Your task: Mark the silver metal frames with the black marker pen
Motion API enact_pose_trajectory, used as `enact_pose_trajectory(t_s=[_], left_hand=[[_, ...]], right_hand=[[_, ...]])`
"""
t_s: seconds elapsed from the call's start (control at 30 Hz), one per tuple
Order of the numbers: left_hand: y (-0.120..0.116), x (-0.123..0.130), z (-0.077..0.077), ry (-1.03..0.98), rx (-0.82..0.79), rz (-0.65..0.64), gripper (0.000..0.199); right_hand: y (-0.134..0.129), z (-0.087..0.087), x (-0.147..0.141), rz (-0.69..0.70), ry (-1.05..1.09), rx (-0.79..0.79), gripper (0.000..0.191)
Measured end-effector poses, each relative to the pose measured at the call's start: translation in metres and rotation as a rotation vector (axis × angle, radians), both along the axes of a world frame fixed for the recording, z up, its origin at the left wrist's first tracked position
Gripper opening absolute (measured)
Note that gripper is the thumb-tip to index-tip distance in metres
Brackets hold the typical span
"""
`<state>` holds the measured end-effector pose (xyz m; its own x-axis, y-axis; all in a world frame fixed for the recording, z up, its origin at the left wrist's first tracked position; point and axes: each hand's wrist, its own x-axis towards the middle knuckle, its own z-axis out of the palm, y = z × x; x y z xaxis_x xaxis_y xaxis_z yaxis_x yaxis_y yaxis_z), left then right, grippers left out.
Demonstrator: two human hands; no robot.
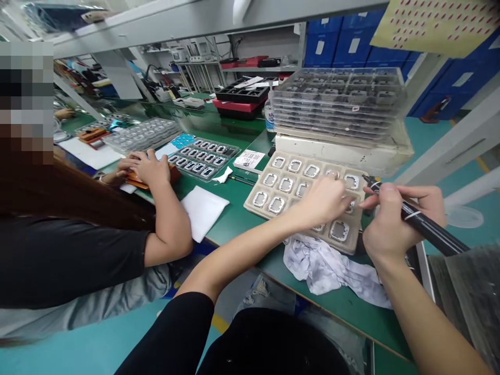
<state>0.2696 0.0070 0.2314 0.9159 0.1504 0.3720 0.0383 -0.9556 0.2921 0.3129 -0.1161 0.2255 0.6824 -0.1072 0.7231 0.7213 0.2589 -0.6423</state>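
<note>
A beige tray [250, 204] lies on the green bench, with rows of silver square metal frames [286, 185] in its pockets. My left hand [326, 198] rests over the tray's right half, its fingers bent down among the frames. What lies under those fingers is hidden. Beside the tray's right edge, my right hand [398, 219] is closed around a black marker pen [424, 225] with white rings. The pen's narrow end points at the upper right corner of the tray, close to a frame [352, 182] there. A crumpled white cloth [318, 265] touches the tray's near edge.
Stacked clear trays [339, 104] stand behind on a white box [332, 151]. At left, a co-worker's hand [150, 169] works on an orange-brown block [136, 179] beside a clear tray of dark-centred frames [203, 156]. A white paper sheet [203, 208] lies between us. A metal shelf beam [175, 26] crosses overhead.
</note>
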Motion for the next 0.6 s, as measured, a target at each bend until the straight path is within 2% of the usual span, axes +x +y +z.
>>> enact_pose_trajectory(t_s=[0.07, 0.2, 0.23, 0.33, 0.47, 0.6], left_hand=[[0.027, -0.008, 0.009, -0.070, 0.009, 0.101, 0.034], [0.109, -0.020, 0.017, -0.096, -0.027, 0.413, 0.025], [0.129, -0.021, 0.015, -0.050, -0.037, 0.455, 0.024], [0.172, -0.020, 0.003, 0.044, -0.048, 0.418, 0.031], [0.191, -0.016, -0.010, 0.069, -0.036, 0.331, 0.040], [0.183, -0.020, -0.007, -0.105, -0.096, 0.270, 0.017]], right_hand=[[-0.001, 0.000, 0.000, -0.008, -0.001, -0.025, 0.017], [-0.003, -0.001, -0.002, -0.006, 0.008, -0.063, 0.016], [-0.004, -0.002, -0.003, -0.006, 0.012, -0.076, 0.016], [-0.003, -0.003, -0.004, -0.012, 0.015, -0.110, 0.016], [-0.004, -0.004, -0.006, -0.006, 0.002, -0.153, 0.017], [-0.004, -0.006, -0.007, -0.019, -0.016, -0.165, 0.017]])
